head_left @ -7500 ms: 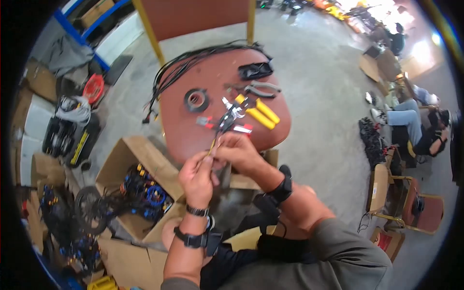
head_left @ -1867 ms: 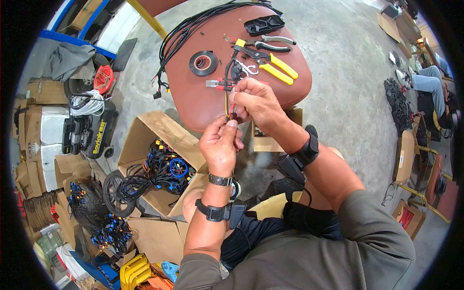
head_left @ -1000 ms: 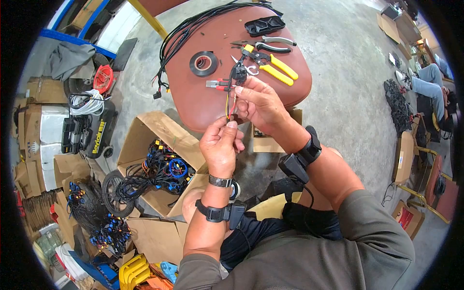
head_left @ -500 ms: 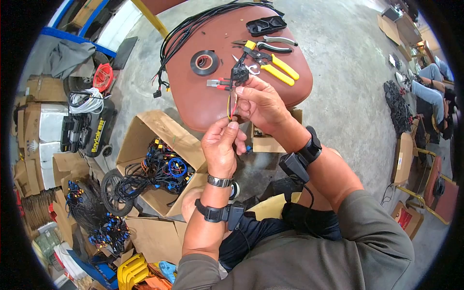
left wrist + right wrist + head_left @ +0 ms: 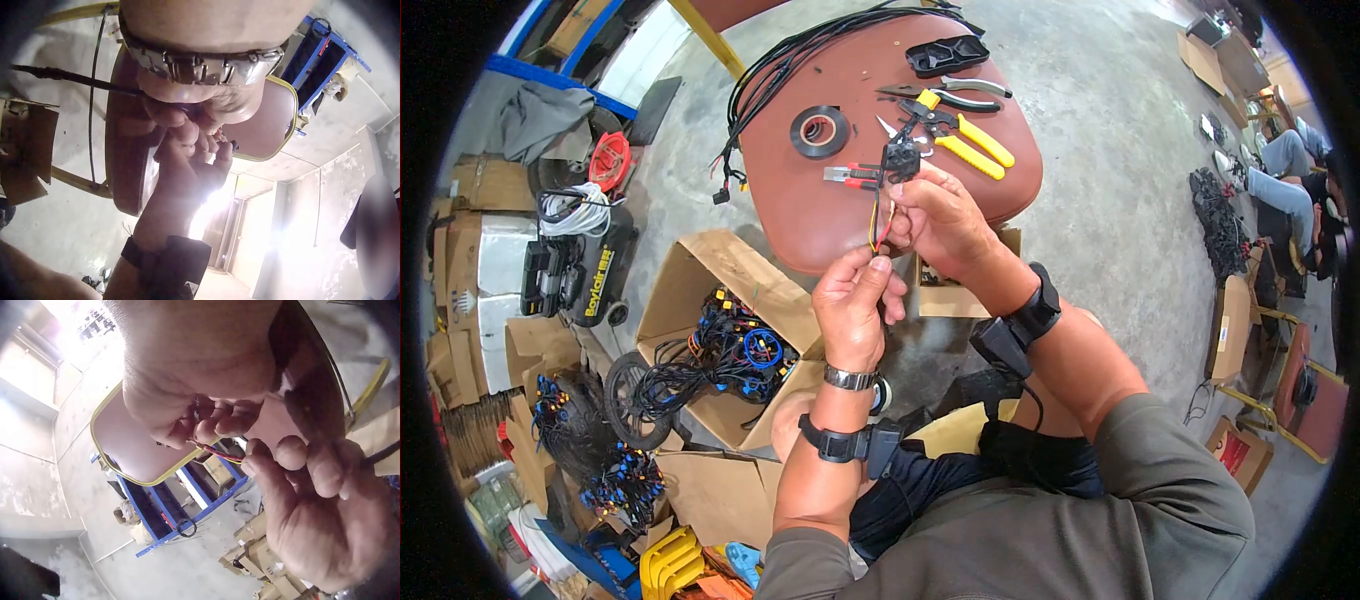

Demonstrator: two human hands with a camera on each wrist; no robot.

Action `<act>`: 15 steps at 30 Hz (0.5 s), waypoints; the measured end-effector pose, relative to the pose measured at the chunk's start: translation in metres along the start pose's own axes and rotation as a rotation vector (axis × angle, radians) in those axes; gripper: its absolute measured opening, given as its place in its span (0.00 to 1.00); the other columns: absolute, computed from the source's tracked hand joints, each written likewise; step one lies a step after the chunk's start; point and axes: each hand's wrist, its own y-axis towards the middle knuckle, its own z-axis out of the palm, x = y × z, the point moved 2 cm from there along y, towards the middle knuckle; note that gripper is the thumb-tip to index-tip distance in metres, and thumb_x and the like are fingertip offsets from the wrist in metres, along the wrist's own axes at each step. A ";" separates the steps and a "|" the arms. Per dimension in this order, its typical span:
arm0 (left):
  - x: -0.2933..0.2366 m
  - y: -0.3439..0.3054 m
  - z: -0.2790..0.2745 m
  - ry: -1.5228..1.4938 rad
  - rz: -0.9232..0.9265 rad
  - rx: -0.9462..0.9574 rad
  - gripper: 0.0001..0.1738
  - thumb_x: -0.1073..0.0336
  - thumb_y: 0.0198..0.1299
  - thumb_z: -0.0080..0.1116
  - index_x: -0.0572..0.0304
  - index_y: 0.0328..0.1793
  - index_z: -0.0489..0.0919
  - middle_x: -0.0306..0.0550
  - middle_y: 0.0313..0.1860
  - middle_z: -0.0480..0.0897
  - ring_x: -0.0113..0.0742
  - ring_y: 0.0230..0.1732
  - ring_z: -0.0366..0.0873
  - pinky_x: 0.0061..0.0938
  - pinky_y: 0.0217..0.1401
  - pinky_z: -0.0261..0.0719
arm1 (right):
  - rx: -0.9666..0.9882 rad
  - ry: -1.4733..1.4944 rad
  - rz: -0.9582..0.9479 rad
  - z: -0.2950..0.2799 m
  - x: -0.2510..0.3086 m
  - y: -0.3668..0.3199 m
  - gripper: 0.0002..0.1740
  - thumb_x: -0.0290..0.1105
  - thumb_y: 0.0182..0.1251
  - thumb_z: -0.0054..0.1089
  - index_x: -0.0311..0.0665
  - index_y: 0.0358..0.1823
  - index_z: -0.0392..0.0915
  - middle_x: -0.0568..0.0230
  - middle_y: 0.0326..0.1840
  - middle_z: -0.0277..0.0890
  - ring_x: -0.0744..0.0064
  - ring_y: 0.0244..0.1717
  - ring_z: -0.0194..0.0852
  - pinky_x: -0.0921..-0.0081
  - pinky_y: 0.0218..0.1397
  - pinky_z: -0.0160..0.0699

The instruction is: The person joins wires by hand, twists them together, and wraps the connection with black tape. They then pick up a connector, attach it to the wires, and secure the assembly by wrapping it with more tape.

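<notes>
In the head view, the left hand (image 5: 853,308) and right hand (image 5: 940,215) both pinch thin wires (image 5: 874,225), tape roll (image 5: 801,138) at eleven o'clock from them, yellow-handled pliers (image 5: 970,157) at two.

1. Floor (image 5: 1120,200) is plain gray concrete, kinda blotchy.
2. Main bit of furniture is a chair (image 5: 800,205): padded reddish-brown seat, gold-colored frame. You can see its backrest (image 5: 265,122) in the left wrist view, rounded corners and the same gold edging.
3. There's another reddish-brown chair (image 5: 1320,420) way over by the right edge, gold-framed too.
4. Top left has blue shelving (image 5: 525,72), with cardboard (image 5: 465,250) stacked on that side of the room.
5. Walls (image 5: 28,487) are pale and pretty patchy, looks like peeling.
6. Lighting's harsh: a big white glare (image 5: 215,206) washes out part of the left wrist view.
</notes>
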 end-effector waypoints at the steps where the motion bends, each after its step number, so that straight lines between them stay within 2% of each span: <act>1: 0.001 0.000 0.000 0.004 0.002 0.005 0.11 0.68 0.67 0.63 0.67 0.52 0.80 0.46 0.25 0.83 0.27 0.15 0.74 0.19 0.16 0.66 | -0.003 -0.039 -0.003 -0.002 0.000 0.001 0.02 0.27 0.66 0.57 0.39 0.38 0.74 0.70 0.25 0.74 0.83 0.20 0.69 0.84 0.23 0.65; 6: 0.000 -0.002 0.001 0.061 0.034 0.018 0.12 0.68 0.67 0.63 0.67 0.53 0.81 0.45 0.25 0.83 0.26 0.15 0.74 0.18 0.16 0.66 | -0.021 -0.263 -0.021 -0.008 0.002 0.002 0.02 0.27 0.62 0.56 0.38 0.35 0.75 0.68 0.21 0.74 0.83 0.17 0.68 0.83 0.19 0.63; 9: -0.002 -0.002 0.002 0.095 0.050 -0.015 0.11 0.69 0.68 0.61 0.67 0.51 0.81 0.46 0.24 0.82 0.27 0.15 0.73 0.19 0.16 0.67 | -0.009 -0.365 -0.059 -0.009 0.004 0.002 0.03 0.27 0.62 0.56 0.36 0.33 0.76 0.68 0.20 0.73 0.83 0.18 0.68 0.84 0.20 0.63; 12: -0.003 0.000 0.001 0.097 0.067 -0.045 0.10 0.69 0.67 0.61 0.67 0.51 0.81 0.46 0.24 0.82 0.27 0.15 0.73 0.19 0.16 0.68 | -0.044 -0.389 0.031 -0.006 0.006 -0.001 0.04 0.25 0.62 0.53 0.35 0.35 0.77 0.63 0.29 0.77 0.80 0.20 0.70 0.80 0.23 0.69; 15: -0.004 0.000 0.000 0.092 0.073 -0.064 0.12 0.68 0.67 0.63 0.67 0.53 0.81 0.45 0.24 0.83 0.26 0.15 0.73 0.18 0.15 0.66 | -0.018 -0.385 0.056 -0.002 0.008 -0.002 0.05 0.30 0.64 0.58 0.36 0.35 0.78 0.69 0.22 0.74 0.83 0.19 0.69 0.83 0.22 0.68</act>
